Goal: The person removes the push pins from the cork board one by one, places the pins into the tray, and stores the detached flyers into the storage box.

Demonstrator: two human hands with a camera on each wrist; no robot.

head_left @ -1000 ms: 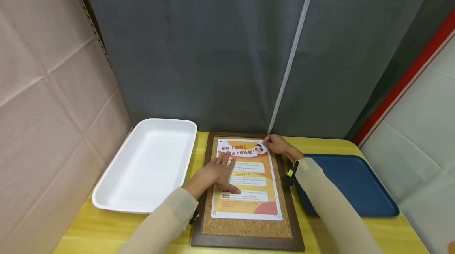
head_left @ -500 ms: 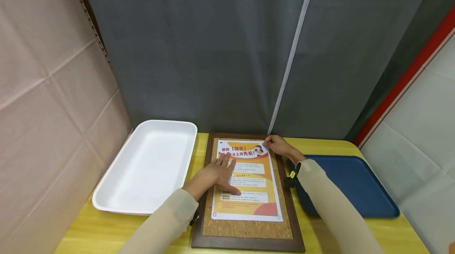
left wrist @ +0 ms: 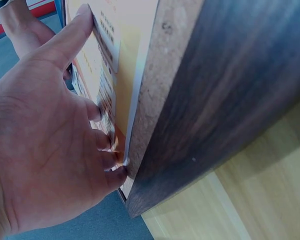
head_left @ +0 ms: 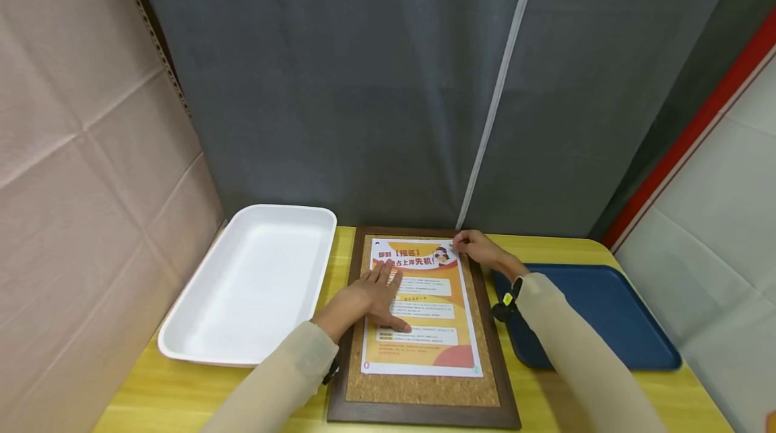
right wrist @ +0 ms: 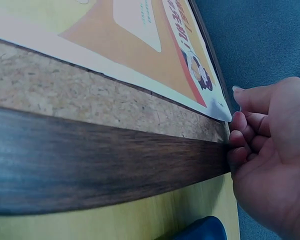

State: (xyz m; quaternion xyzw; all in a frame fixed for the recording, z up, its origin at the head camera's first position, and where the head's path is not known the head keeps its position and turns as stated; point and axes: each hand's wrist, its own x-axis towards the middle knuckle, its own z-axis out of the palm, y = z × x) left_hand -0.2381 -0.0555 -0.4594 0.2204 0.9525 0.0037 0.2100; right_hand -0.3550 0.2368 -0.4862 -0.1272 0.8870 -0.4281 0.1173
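Observation:
A printed orange-and-white poster (head_left: pixel 424 345) lies on a cork board (head_left: pixel 418 390) with a dark brown wooden frame (head_left: pixel 424 413). Across the poster's left half my left hand (head_left: pixel 380 298) rests flat, fingers spread and pointing away. In the left wrist view its fingertips (left wrist: pixel 117 175) are right at the sheet's surface. My right hand (head_left: pixel 481 249) is at the poster's upper right corner. Seen from the right wrist, its fingers are loosely curled beside that corner, and the thumb stands apart from the index fingertip with nothing visible between them. A small dark dot marks the upper left corner.
To the left stands a white tray (head_left: pixel 330 224) with a raised rim. A blue tray (head_left: pixel 606 325) lies on the right, partly under my right forearm. Behind the yellow wood-grain table (head_left: pixel 164 386) hangs a dark grey curtain (head_left: pixel 364 83). Pale sheets flank both sides.
My right hand has drawn slightly to the right, away from the poster's upper right corner. The left hand keeps its place on the sheet.

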